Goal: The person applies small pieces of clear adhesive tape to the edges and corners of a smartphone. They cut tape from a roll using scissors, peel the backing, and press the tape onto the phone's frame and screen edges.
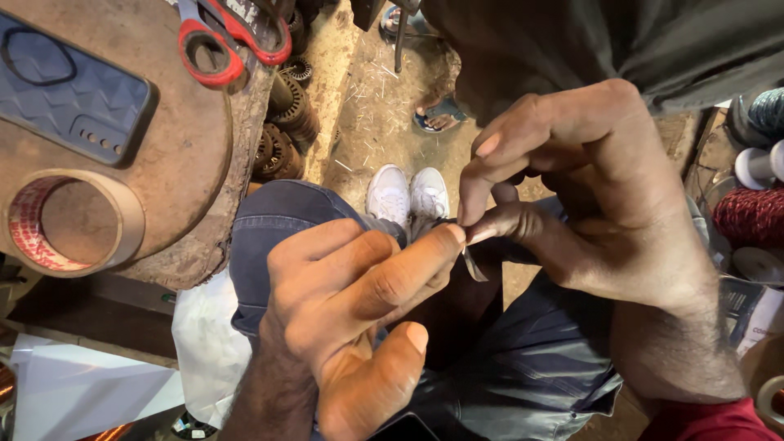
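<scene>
the left hand and right hand meet at frame centre, fingertips pinching a small dark strip between them; tape roll, phone and red-handled scissors lie upper left.

This is a small, rough repair workshop, the kind where electric motors get rewound. A worn round wooden desk carries red-handled scissors, a roll of tape and a phone in a blue case. Beside it lie stacked motor stator cores on a dirt floor strewn with scraps. At the right sits a spool of reddish copper wire, with white bobbins near it.
</scene>
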A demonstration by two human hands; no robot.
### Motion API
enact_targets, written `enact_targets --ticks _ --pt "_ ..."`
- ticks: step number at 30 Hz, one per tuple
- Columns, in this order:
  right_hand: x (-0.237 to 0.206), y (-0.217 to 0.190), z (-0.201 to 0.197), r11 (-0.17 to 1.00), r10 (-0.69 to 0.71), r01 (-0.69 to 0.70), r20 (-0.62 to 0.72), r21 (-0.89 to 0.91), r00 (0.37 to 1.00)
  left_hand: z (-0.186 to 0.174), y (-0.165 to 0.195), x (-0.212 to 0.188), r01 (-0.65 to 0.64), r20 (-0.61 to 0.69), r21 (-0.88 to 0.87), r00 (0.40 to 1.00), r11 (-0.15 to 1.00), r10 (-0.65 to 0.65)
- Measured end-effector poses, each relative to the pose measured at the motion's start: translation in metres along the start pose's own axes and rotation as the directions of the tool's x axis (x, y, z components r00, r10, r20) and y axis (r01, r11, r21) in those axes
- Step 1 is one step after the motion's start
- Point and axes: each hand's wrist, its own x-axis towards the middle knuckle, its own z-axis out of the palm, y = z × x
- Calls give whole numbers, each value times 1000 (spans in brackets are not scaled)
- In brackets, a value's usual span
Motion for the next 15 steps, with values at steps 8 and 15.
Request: enact_targets --ticks 8,15 --pt "-1 12 -1 987 -141 143 35 -68 989 5 -8 3 -50 -35 0 998 999 50" --pt "-3 14 8 980 -188 189 16 -58 982 2 -5 4 -13 -34 -70 999 997 11"
